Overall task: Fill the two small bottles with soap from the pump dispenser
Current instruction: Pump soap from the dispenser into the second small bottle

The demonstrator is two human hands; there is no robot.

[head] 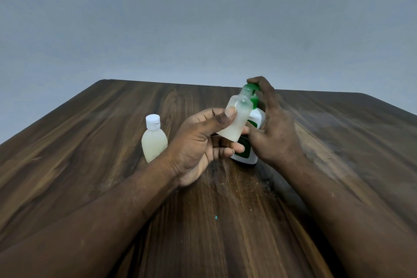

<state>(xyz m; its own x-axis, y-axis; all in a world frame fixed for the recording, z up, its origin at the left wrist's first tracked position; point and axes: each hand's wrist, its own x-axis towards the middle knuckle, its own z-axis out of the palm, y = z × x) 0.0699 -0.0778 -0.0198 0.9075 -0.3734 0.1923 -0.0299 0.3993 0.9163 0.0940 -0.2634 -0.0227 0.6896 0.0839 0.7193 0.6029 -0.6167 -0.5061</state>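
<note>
My left hand grips a small frosted bottle, uncapped and tilted, its open neck right under the green nozzle of the pump dispenser. A little pale soap lies in its lower end. The dispenser is white with a green label and green pump head, standing on the table. My right hand wraps the dispenser from the right, with the forefinger curled over the pump head. A second small bottle, capped white and full of pale soap, stands upright to the left of my left wrist.
The dark wooden table stretches to a far edge against a plain grey wall. A tiny teal speck lies on the wood between my forearms.
</note>
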